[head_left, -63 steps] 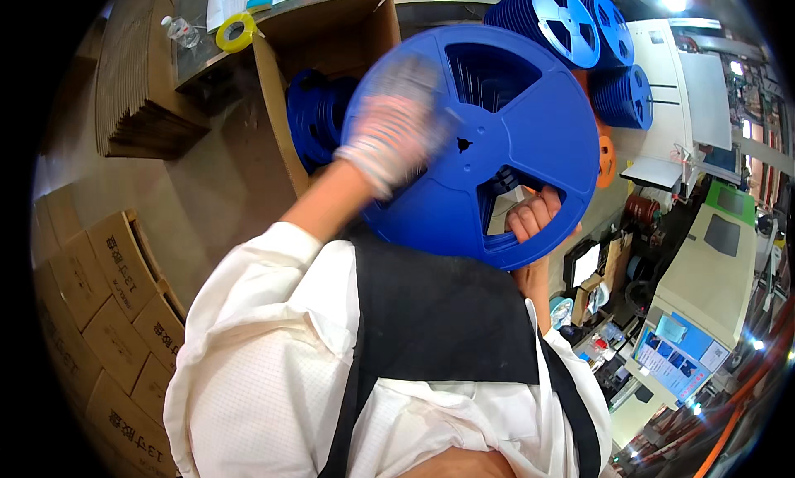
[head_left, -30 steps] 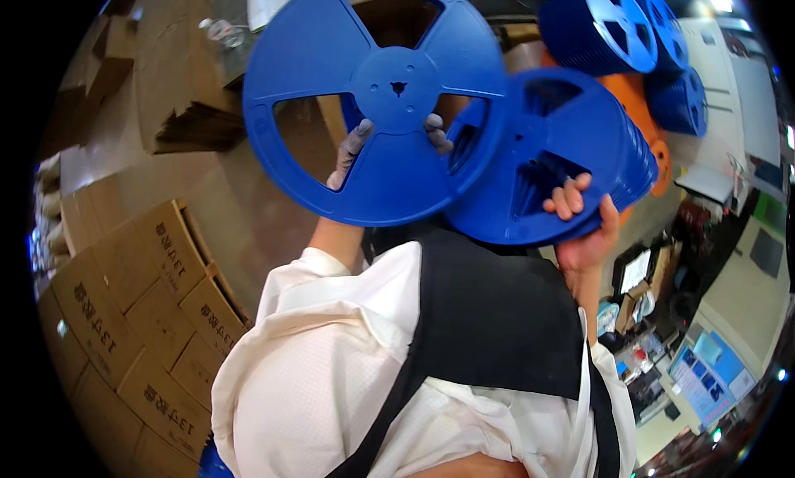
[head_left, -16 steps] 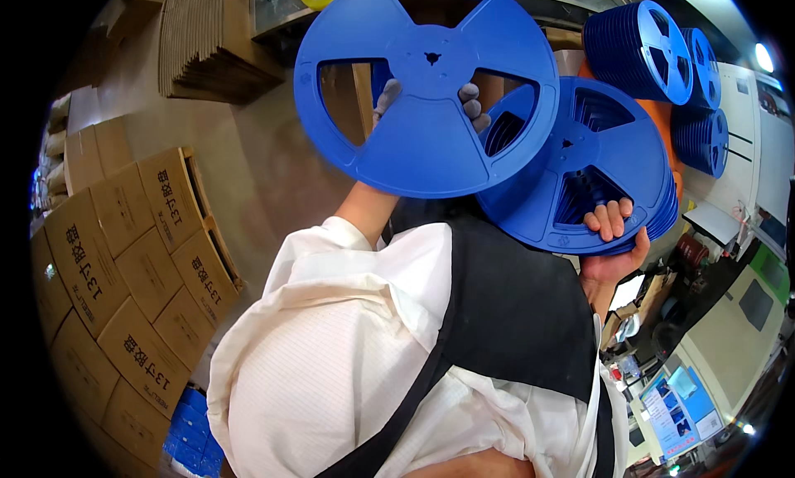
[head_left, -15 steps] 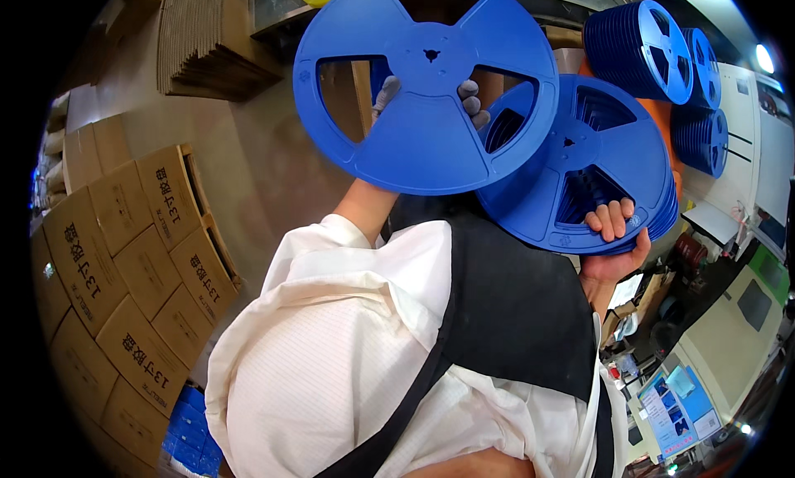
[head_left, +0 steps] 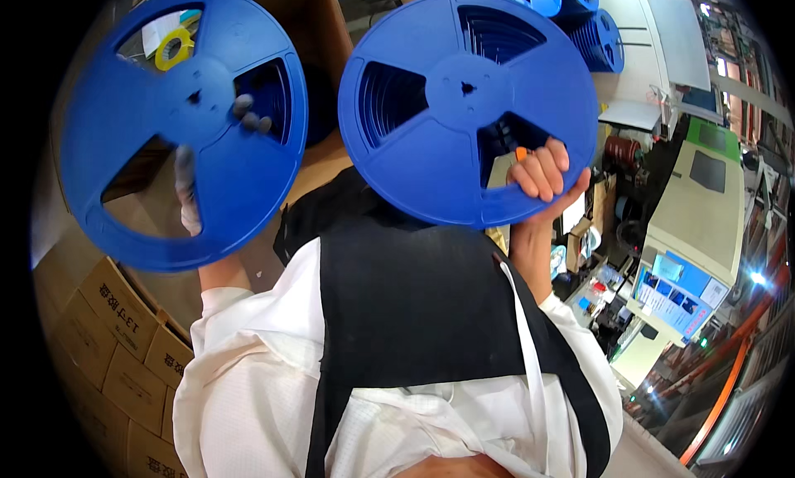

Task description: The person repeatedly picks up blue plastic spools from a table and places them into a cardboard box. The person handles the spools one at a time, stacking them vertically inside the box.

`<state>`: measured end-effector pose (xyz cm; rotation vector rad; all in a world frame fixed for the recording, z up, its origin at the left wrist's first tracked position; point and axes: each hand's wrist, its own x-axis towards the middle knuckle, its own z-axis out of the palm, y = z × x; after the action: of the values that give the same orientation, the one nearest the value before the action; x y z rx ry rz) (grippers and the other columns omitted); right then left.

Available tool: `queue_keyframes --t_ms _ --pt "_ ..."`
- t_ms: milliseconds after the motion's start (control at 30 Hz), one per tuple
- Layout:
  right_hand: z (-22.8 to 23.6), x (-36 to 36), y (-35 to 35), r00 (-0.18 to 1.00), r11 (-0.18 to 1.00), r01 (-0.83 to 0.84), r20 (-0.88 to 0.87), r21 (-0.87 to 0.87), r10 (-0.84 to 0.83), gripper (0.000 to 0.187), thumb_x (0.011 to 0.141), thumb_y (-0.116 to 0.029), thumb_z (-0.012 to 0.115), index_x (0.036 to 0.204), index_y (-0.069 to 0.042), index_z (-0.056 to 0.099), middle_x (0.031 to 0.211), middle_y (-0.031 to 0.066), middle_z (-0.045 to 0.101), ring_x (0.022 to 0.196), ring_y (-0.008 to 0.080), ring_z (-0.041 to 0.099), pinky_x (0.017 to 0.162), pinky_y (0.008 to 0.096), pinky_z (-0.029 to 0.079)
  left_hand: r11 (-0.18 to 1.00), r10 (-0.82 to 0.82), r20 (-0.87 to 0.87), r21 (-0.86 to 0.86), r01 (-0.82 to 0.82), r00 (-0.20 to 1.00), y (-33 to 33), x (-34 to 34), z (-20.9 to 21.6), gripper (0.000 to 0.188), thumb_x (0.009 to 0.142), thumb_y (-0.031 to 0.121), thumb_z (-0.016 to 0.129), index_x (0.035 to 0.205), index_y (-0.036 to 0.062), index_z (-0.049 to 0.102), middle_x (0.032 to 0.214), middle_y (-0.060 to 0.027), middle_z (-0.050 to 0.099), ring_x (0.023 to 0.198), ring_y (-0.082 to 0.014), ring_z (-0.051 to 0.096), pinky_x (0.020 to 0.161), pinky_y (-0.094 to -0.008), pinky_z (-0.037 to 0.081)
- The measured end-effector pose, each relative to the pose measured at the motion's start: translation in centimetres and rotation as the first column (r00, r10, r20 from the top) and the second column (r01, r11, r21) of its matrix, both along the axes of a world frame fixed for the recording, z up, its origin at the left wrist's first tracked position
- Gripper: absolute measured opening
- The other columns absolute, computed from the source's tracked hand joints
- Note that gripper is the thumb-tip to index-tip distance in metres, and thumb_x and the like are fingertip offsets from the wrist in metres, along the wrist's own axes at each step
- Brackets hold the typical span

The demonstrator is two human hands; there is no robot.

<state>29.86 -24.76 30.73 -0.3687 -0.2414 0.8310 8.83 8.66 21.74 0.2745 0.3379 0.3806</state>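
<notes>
On the left, my left hand (head_left: 189, 198), with grey-covered fingertips, grips a large blue plastic reel (head_left: 128, 134). Its thumb and fingers show through two of the reel's window openings; the palm is hidden behind the disc. My bare right hand (head_left: 545, 178) holds a stack of matching blue reels (head_left: 397, 43) at its lower right rim. Fingers curl through one opening of the front reel, and further discs show behind through the other openings. A gap separates the single reel from the stack.
Behind the reels an open brown carton (head_left: 333, 35) holds something blue. More blue reels (head_left: 598, 41) stand at the far right beside a white surface. Yellow tape (head_left: 173, 49) lies at the back left. Stacked cartons (head_left: 124, 345) fill the lower left; a beige-and-green machine (head_left: 696, 205) stands right.
My left hand has carried its single reel left and down, away from the stack it overlapped. My right hand has shifted left with the stack. The view has turned.
</notes>
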Motion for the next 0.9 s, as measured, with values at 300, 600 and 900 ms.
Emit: queue_keyframes --t_ms 300,600,900 --pt "1.3 -3.9 6.1 0.996 0.844 0.066 0.080 -0.532 -0.028 0.037 0.088 -0.041 0.057 0.098 -0.006 0.050 0.071 -0.0012 0.045 0.063 0.0124 0.041 0.063 0.0284 0.038 0.367 -0.326 -0.475 0.733 0.573 0.817 -9.5 8.7 -1.0 0.087 0.083 0.024 0.070 0.151 0.0139 0.015 0.137 -0.0226 0.047 0.128 -0.0300 0.047 0.100 -0.0280 0.043" --pt "2.1 -5.7 6.8 1.000 0.714 0.023 0.020 -0.700 -0.013 0.054 0.084 -0.022 0.063 0.127 0.006 0.047 0.118 0.0213 0.061 0.109 0.0318 0.061 0.099 0.0434 0.046 0.938 -0.313 -0.121 0.116 0.326 0.942 -9.1 5.4 -0.6 0.061 0.083 0.020 0.066 0.137 0.0067 0.042 0.115 -0.0130 0.060 0.106 -0.0255 0.062 0.096 -0.0390 0.049" --pt "0.2 -3.8 2.4 0.985 0.825 0.080 -0.084 -0.560 -0.152 0.028 0.090 -0.031 0.053 0.099 -0.004 0.056 0.075 0.0026 0.048 0.070 0.0155 0.045 0.074 0.0343 0.042 0.920 -0.120 0.410 -0.297 0.257 0.904 -6.0 2.2 -2.9 0.072 0.071 0.044 0.071 0.126 0.0037 0.050 0.106 -0.0153 0.060 0.110 -0.0323 0.057 0.101 -0.0483 0.044"
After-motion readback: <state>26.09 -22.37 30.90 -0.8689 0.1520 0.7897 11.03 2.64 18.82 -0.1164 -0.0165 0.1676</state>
